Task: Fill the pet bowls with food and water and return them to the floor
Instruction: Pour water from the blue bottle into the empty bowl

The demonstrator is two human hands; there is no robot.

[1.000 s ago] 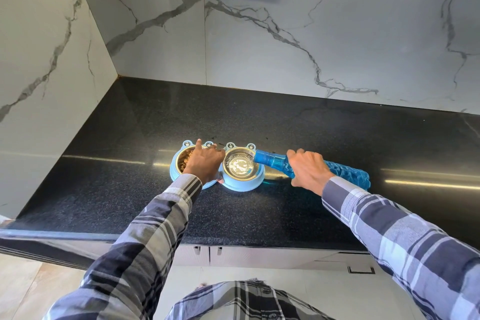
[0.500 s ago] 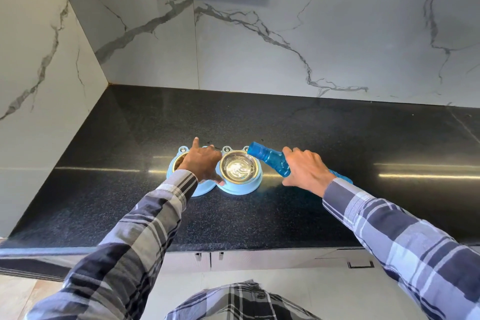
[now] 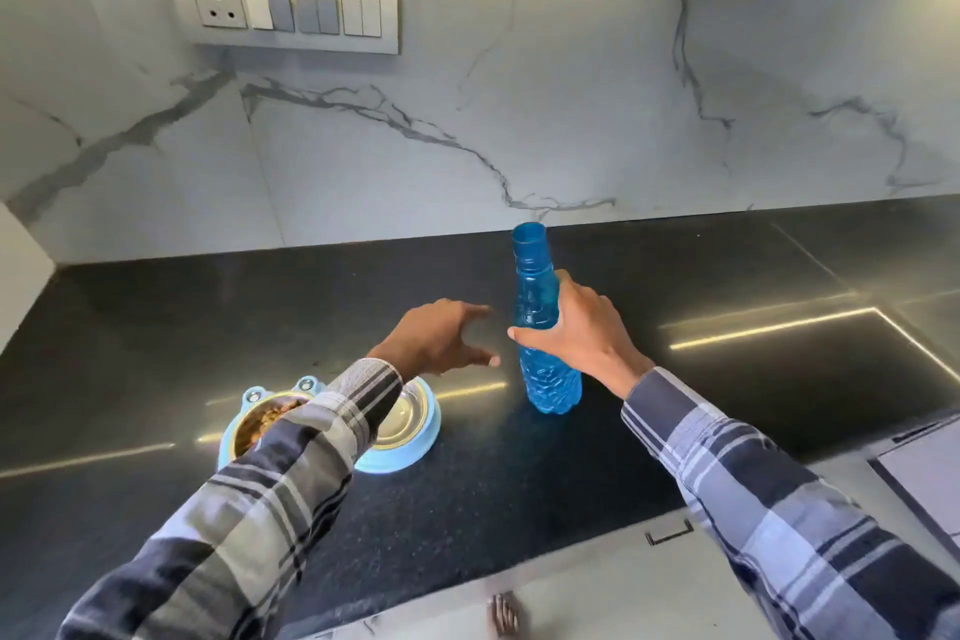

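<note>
- The blue bottle (image 3: pixel 543 327) stands upright on the black counter (image 3: pixel 519 473), with no cap on its open mouth.
- The right hand (image 3: pixel 576 335) grasps the bottle around its middle; the fingers go behind it and the thumb lies across the front.
- The left hand (image 3: pixel 441 335) is released, with the fingers spread and loosely bent. It holds nothing and hangs in the air just to the left of the bottle, not touching it.
- The blue double pet bowl (image 3: pixel 410 442) sits on the counter, to the left of the bottle and nearer to the person, apart from it.
- The bowl nearer to the bottle is a shiny steel one (image 3: pixel 402 418); if there is water inside I cannot tell, because the left sleeve (image 3: pixel 322 437) covers a part of it.
- The bowl further from the bottle (image 3: pixel 262 424) has brown dry food in it, and the same sleeve crosses over it.
- Behind the bottle rises a white marble wall (image 3: pixel 623 94), and up to the left of the bottle there is a switch panel (image 3: pixel 283 5) with one socket.
- Below the counter edge, on the floor, a bare foot (image 3: pixel 504 616) is visible.
</note>
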